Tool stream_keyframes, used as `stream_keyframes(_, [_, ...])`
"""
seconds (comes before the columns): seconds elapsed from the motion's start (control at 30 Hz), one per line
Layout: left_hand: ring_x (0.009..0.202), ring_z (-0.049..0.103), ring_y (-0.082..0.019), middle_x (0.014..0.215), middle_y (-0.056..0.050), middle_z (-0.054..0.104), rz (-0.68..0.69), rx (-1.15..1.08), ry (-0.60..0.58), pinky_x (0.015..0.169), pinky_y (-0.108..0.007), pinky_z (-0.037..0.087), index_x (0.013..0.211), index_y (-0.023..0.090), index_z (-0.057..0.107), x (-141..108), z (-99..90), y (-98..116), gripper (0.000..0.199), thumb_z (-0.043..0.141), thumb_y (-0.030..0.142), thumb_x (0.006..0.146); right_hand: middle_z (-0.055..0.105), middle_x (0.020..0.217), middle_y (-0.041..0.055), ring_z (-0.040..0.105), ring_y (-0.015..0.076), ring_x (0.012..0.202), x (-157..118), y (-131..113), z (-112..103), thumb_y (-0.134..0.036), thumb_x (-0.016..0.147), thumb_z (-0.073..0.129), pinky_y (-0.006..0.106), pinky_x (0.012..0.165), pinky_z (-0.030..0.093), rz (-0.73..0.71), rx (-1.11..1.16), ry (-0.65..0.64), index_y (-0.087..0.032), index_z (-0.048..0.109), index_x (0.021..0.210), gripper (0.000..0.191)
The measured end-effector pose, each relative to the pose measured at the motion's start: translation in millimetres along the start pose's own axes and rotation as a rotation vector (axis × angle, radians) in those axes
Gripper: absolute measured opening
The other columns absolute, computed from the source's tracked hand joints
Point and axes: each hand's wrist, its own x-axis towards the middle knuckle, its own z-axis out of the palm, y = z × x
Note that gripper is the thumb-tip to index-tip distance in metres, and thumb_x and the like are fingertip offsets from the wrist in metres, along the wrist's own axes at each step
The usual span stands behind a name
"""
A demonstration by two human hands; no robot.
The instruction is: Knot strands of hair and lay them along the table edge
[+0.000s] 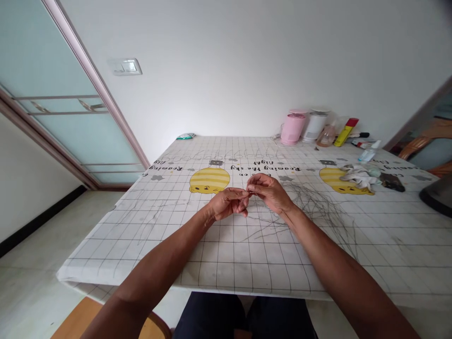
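Above the middle of the table, my left hand [229, 203] and my right hand [266, 190] meet at the fingertips. Both are pinched on a thin wire, of which only a short bit shows between the fingers. A loose tangle of thin dark wires [318, 205] lies on the checked tablecloth [226, 270], partly behind my right hand and to its right. Fainter strands [146, 219] are spread on the cloth left of my left hand. Along the back of the cloth runs a row of looped wires [226, 155].
At the back right stand a pink container [293, 128], a white container [315, 126], a bottle [326, 135] and a yellow can with red cap [346, 132]. Nearer are a clear bottle [369, 152], crumpled cloth [362, 175] and a dark object [391, 181]. A green packet [185, 136] lies back left.
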Motion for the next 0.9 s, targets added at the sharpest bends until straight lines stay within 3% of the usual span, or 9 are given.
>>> stream_keyframes(0.2, [0.052, 0.045, -0.009, 0.071, -0.003, 0.062, -0.005, -0.025, -0.007, 0.064, -0.036, 0.061, 0.077, 0.012, 0.072, -1.0, 0.4, -0.5, 0.025, 0.085, 0.033, 0.084, 0.076, 0.088, 0.0026, 0.07, 0.0189, 0.079, -2.0, -4.0, -2.6, -0.039, 0.085, 0.091, 0.036, 0.079, 0.059, -0.004, -0.006, -0.023, -0.023, 0.07, 0.094, 0.028])
stream_keyframes(0.4, [0.049, 0.042, -0.01, 0.057, 0.0, 0.054, 0.017, 0.023, -0.012, 0.058, -0.033, 0.059, 0.068, 0.012, 0.07, -3.0, -1.0, 6.4, 0.033, 0.088, 0.036, 0.082, 0.08, 0.099, 0.0058, 0.074, 0.0218, 0.084, -1.5, -8.1, -12.6, -0.044, 0.093, 0.088, 0.037, 0.076, 0.062, -0.015, 0.05, -0.116, -0.024, 0.067, 0.096, 0.029])
stream_keyframes(0.53, [0.048, 0.041, -0.009, 0.058, -0.001, 0.057, 0.025, 0.057, 0.005, 0.055, -0.032, 0.057, 0.066, 0.013, 0.069, -5.1, -2.8, 12.2, 0.033, 0.089, 0.035, 0.08, 0.081, 0.1, 0.0072, 0.075, 0.0221, 0.079, -0.6, -14.2, -24.9, -0.047, 0.094, 0.086, 0.037, 0.072, 0.063, -0.04, 0.032, -0.094, -0.023, 0.073, 0.098, 0.028])
stream_keyframes(0.73, [0.056, 0.065, -0.014, 0.056, -0.003, 0.061, 0.092, 0.448, 0.111, 0.058, -0.025, 0.043, 0.072, 0.012, 0.074, -6.1, -4.0, 11.5, 0.039, 0.077, 0.044, 0.094, 0.081, 0.105, 0.013, 0.077, 0.025, 0.09, 1.7, -14.4, -25.2, -0.062, 0.097, 0.079, 0.035, 0.074, 0.063, 0.026, -0.005, -0.043, -0.02, 0.083, 0.109, 0.044])
stream_keyframes(0.83, [0.058, 0.065, -0.013, 0.059, -0.002, 0.062, 0.135, 0.557, 0.165, 0.06, -0.024, 0.042, 0.072, 0.013, 0.073, -5.8, -2.5, 8.5, 0.04, 0.072, 0.045, 0.097, 0.082, 0.108, 0.014, 0.077, 0.0255, 0.098, 2.6, -9.1, -17.6, -0.061, 0.093, 0.083, 0.035, 0.082, 0.064, 0.063, 0.02, 0.012, -0.019, 0.085, 0.106, 0.045])
stream_keyframes(0.9, [0.058, 0.064, -0.013, 0.06, -0.001, 0.062, 0.139, 0.595, 0.186, 0.061, -0.025, 0.042, 0.072, 0.014, 0.073, -5.4, -1.4, 6.0, 0.04, 0.071, 0.045, 0.097, 0.082, 0.106, 0.0131, 0.078, 0.0242, 0.094, 2.7, -6.1, -13.0, -0.059, 0.09, 0.088, 0.034, 0.08, 0.064, 0.094, 0.034, 0.05, -0.019, 0.085, 0.104, 0.043])
